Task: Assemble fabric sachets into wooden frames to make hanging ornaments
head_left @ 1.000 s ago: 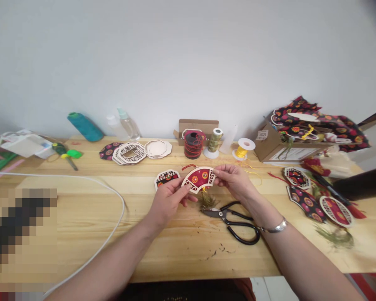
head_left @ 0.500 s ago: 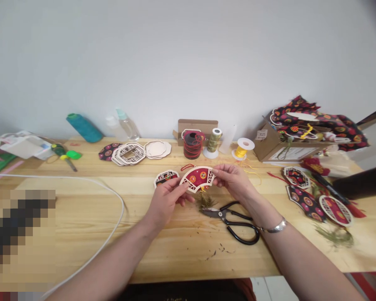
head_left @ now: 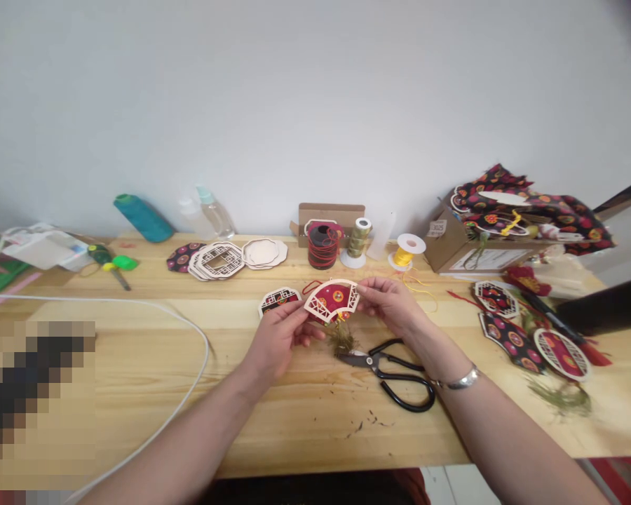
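Note:
Between my two hands is a fan-shaped ornament (head_left: 333, 300), a pale wooden lattice frame over red patterned fabric. My left hand (head_left: 281, 331) pinches its left end between thumb and fingers. The right end is gripped by the fingertips of my right hand (head_left: 389, 301). A red cord loop (head_left: 310, 287) shows at its upper left, and a green tassel (head_left: 343, 340) lies below it. Black-handled scissors (head_left: 402, 379) rest on the table just under my right hand, blades toward the tassel. Partly behind my left hand lies another lattice ornament (head_left: 277, 301) with dark fabric.
Stacked wooden frames (head_left: 218, 260) lie at the back left. Spools of red cord (head_left: 323, 247), green thread (head_left: 358, 240) and yellow cord (head_left: 406, 251) stand at the back. A cardboard box (head_left: 467, 245) holds patterned fabric. Finished-looking ornaments (head_left: 561, 354) lie right; a white cable (head_left: 202, 333) curves left.
The fan ornament has tilted slightly in my hands, with its right end a little lower. Both hands keep hold of it, and the view has shifted slightly.

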### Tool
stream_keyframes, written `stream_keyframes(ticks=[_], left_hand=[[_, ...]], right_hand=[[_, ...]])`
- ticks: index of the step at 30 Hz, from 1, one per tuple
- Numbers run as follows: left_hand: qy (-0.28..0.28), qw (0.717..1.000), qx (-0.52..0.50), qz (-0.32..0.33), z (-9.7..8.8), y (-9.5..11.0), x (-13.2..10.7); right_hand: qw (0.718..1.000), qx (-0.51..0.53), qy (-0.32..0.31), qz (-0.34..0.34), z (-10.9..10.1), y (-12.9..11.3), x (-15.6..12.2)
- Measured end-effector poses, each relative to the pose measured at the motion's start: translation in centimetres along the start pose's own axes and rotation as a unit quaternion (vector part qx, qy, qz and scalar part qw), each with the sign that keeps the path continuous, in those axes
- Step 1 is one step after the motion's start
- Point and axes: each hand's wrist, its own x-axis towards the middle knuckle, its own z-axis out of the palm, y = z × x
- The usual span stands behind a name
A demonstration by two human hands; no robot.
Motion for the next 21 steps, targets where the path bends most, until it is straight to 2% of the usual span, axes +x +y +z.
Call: stream_keyframes(ticks=[9, 16, 21], left_hand=[[-0.034, 0.999, -0.025, -0.005, 0.2, 0.6, -0.3], [-0.016, 0.997, 0.049, 0.054, 0.3, 0.7, -0.3], [-0.014, 0.996, 0.045, 0.073, 0.5, 0.8, -0.5]], right_hand=[[1.000, -0.010, -0.008, -0.019, 0.4, 0.2, 0.1], [0.998, -0.036, -0.005, -0.050, 1.2, -1.0, -0.2], [0.996, -0.074, -0.022, -0.049, 1.9, -2.3, -1.4]])
